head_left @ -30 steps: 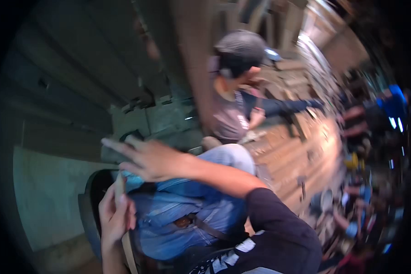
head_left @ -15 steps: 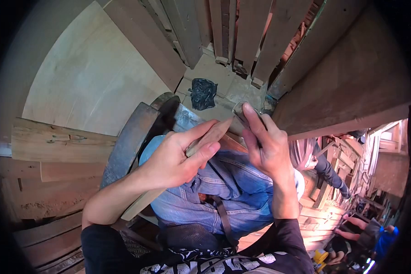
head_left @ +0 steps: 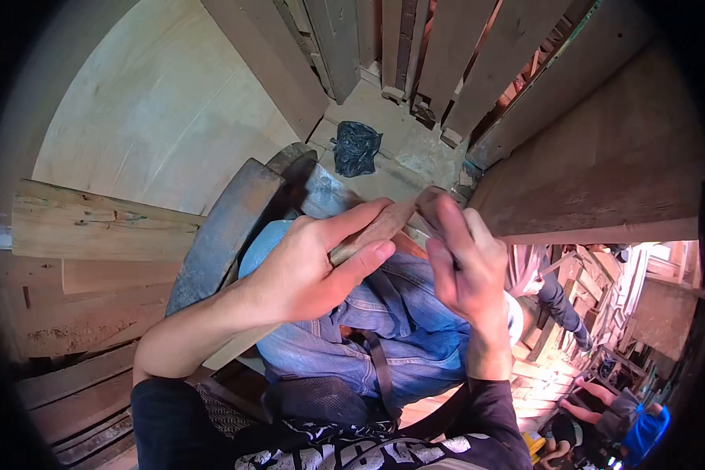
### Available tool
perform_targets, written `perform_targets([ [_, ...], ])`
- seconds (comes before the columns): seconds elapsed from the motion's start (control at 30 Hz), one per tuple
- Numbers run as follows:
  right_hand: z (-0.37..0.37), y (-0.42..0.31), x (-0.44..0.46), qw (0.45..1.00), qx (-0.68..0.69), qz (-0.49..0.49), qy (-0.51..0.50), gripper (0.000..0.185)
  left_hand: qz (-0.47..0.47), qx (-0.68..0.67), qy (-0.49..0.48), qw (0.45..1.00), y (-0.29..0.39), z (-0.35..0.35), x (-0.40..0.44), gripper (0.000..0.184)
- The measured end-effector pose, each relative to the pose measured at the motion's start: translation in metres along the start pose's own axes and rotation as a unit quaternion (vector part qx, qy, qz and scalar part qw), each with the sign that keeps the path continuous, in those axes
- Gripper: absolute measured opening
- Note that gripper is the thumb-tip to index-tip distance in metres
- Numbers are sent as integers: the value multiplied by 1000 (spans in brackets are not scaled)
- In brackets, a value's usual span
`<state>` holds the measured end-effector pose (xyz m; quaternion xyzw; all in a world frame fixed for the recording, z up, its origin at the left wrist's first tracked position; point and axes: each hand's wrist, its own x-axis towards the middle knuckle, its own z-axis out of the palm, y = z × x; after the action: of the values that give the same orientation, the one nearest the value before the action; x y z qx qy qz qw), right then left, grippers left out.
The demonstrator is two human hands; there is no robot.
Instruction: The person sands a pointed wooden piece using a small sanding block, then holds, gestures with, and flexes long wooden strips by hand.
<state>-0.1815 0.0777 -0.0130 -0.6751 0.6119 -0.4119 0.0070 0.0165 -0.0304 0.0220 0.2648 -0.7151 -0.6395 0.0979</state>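
Note:
My left hand is closed on a small, narrow piece of wood, thumb on the near side and fingers along the far side. The wood's free end points up and right. My right hand grips a small, dark, folded piece of what looks like sandpaper, pressed under the fingers. It meets the tip of the wood, slightly blurred. Both hands are above my lap, over blue jeans. My right palm hides part of the sandpaper.
A black plastic bag lies on the floor ahead. A curved metal-like object stands left of my knee. Planks and a pale board are at left, upright boards ahead. Other people are at right.
My right hand has come down slightly, and the sandpaper now touches the wood's tip, where a small gap showed before. My left hand keeps its hold on the wood.

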Motion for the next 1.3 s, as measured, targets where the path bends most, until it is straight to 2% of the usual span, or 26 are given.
perform_targets([
  [0.03,0,-1,0,1000,-6,-19,-12,59,1,0,0,1000,-1,1,0,48],
  [0.07,-5,2,-5,994,-60,56,-67,58,-8,10,12,1000,-3,2,0,48],
  [0.17,-4,5,-4,994,-16,109,-4,58,-15,1,23,1000,-5,4,-1,48],
  [0.2,1,7,-4,996,47,65,46,58,-14,-17,25,999,-5,4,-1,48],
  [0.23,-1,4,-4,996,48,64,45,58,-15,-17,27,999,-3,3,-2,48],
  [0.3,-9,-6,0,998,-18,34,-58,57,-8,-1,23,1000,1,1,-2,49],
  [0.37,-5,-2,-3,994,-54,73,-61,57,-6,7,23,1000,2,2,-2,48],
  [0.47,-4,0,-4,996,49,72,24,57,-17,-5,18,1000,8,0,-1,45],
  [0.5,-5,0,-3,996,50,70,22,57,-29,-26,12,999,10,0,-2,44],
  [0.57,-6,-1,-3,997,-5,45,-58,57,-9,-4,20,1000,0,3,-1,45],
  [0.6,-6,-3,-1,991,-46,109,-66,56,10,19,25,999,-3,4,0,47],
  [0.63,-5,-2,0,991,-46,109,-65,56,11,19,24,999,-1,5,-1,47],
  [0.7,-3,0,1,994,41,95,18,55,13,-17,15,1000,4,4,-2,47],
  [0.73,-3,-3,2,997,62,32,31,55,12,-17,16,1000,5,3,-2,47],
  [0.77,-4,-4,1,997,63,31,29,55,-4,-28,11,1000,5,3,-2,47],
  [0.83,-6,-6,-2,996,-25,51,-73,55,-20,-37,4,999,4,3,-1,47],
  [0.87,-5,-4,-2,990,-61,102,-79,55,-8,-21,14,1000,0,4,0,47],
  [0.9,-4,-3,-1,990,-62,102,-78,55,3,-5,24,1000,-1,4,0,47],
  [0.97,-2,-1,1,996,42,79,25,55,-7,-15,15,1000,5,2,0,47],
  [1.03,0,-2,-3,996,67,53,25,57,-18,-28,9,999,4,2,-1,47],
  [1.1,0,-2,-3,997,-2,56,-49,58,13,20,30,999,-4,3,0,47],
  [1.13,-4,-3,-3,991,-50,103,-66,57,13,20,29,999,-3,4,0,47],
  [1.17,-4,-2,-3,991,-50,103,-67,57,8,-1,24,1000,0,4,0,48],
  [1.23,-3,0,-2,993,28,112,7,57,3,-20,19,1000,2,3,0,48],
  [1.27,-3,-1,3,998,53,30,22,56,12,-13,21,1000,2,1,0,48],
  [1.3,-2,-2,3,998,54,30,20,56,21,-7,24,999,1,1,0,48],
])
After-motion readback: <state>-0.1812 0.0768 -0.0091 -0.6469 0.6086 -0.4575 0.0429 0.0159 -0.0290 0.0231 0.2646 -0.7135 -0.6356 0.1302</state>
